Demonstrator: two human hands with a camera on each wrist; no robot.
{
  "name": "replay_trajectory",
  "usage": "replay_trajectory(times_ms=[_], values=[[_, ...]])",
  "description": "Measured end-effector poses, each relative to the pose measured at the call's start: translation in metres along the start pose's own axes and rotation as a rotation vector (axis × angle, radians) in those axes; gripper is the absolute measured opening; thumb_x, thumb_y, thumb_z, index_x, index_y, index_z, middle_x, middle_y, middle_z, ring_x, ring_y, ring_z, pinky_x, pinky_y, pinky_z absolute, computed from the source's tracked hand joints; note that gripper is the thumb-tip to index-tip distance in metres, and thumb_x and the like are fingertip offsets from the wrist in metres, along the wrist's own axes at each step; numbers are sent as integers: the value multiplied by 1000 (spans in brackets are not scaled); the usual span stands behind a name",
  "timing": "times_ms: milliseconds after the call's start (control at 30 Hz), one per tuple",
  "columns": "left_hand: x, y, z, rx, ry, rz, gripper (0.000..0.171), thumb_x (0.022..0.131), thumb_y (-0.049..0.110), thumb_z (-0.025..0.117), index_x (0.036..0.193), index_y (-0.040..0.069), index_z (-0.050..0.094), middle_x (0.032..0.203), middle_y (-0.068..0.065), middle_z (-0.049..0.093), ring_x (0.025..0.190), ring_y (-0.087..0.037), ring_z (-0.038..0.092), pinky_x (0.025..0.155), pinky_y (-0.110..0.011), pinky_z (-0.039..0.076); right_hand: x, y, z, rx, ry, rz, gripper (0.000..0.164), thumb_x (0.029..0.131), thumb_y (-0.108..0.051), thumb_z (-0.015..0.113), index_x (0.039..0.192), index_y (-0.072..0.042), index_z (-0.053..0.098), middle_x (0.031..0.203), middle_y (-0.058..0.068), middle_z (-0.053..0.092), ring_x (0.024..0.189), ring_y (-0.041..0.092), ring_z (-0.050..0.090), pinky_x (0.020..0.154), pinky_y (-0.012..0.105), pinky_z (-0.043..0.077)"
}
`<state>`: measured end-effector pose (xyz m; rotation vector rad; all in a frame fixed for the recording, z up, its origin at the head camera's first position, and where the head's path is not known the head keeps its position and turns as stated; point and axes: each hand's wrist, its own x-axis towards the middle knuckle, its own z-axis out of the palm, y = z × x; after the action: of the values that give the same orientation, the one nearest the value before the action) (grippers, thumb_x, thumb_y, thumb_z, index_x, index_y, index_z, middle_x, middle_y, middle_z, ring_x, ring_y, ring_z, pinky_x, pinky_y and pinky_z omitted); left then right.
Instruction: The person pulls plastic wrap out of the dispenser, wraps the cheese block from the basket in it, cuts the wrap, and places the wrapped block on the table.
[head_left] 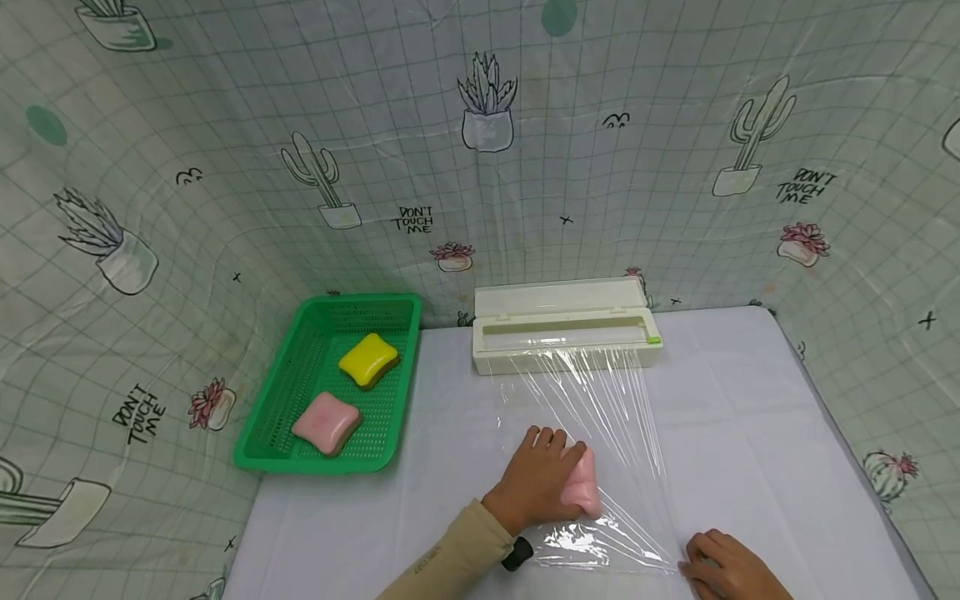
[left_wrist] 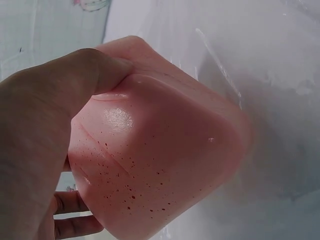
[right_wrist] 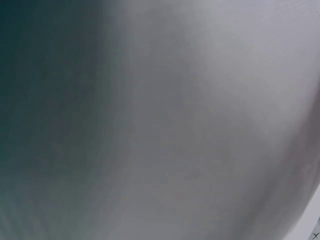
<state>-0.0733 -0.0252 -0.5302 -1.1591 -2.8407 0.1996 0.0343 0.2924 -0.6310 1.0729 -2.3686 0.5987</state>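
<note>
In the head view my left hand (head_left: 536, 483) grips a pink pillow-shaped soap bar (head_left: 582, 483) over a sheet of clear cling film (head_left: 630, 450). The left wrist view shows the thumb across the top of this pink soap (left_wrist: 160, 145), whose glossy face has small dark pits; fingertips show at its far side. My right hand (head_left: 731, 567) pinches the near right corner of the film, and creases run towards its fingers. The film comes out of a white cling film dispenser (head_left: 562, 362), its lid raised. The right wrist view is a grey blur, with the hand hidden.
A green basket (head_left: 251, 454) stands at the left with a yellow soap bar (head_left: 367, 358) and another pink soap bar (head_left: 326, 422) in it. A white cloth (head_left: 750, 417) covers the table. Printed grid curtain (head_left: 390, 100) hangs at the back and both sides.
</note>
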Motion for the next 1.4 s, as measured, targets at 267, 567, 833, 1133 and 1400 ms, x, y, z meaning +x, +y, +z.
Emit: replay_trajectory(times_ms=[267,567,833,1133,1400], values=[[4,11,-1,25,-13,26,84,82,80,69,144,25,59,129,2,63,120,-16,56,111,-36,41,1,0,-2,9,15,-5,63,113,-39,32,73,-19,76,88,-12,55,77,1,46,65,14,40],[7,21,5,89,-9,37,84,81,84,66,141,25,61,127,4,62,119,-15,55,109,-35,40,2,1,-2,32,20,-12,62,113,-38,33,73,-18,77,88,-13,54,77,0,45,66,14,39],[12,27,13,147,26,27,84,79,88,62,137,27,63,122,7,64,115,-11,56,105,-33,40,1,1,-2,26,13,-9,62,113,-38,33,74,-19,77,88,-13,55,77,0,47,67,14,40],[12,33,21,110,-73,5,96,85,89,55,158,27,46,133,7,62,127,-12,55,115,-36,38,0,1,1,24,25,-11,60,112,-38,34,75,-19,76,87,-12,56,76,1,48,66,15,41],[-11,22,26,62,39,0,90,90,85,51,157,25,48,146,6,57,131,-14,54,115,-38,40,-1,2,1,9,17,-14,60,113,-38,33,75,-21,76,88,-12,56,77,1,49,66,15,42]])
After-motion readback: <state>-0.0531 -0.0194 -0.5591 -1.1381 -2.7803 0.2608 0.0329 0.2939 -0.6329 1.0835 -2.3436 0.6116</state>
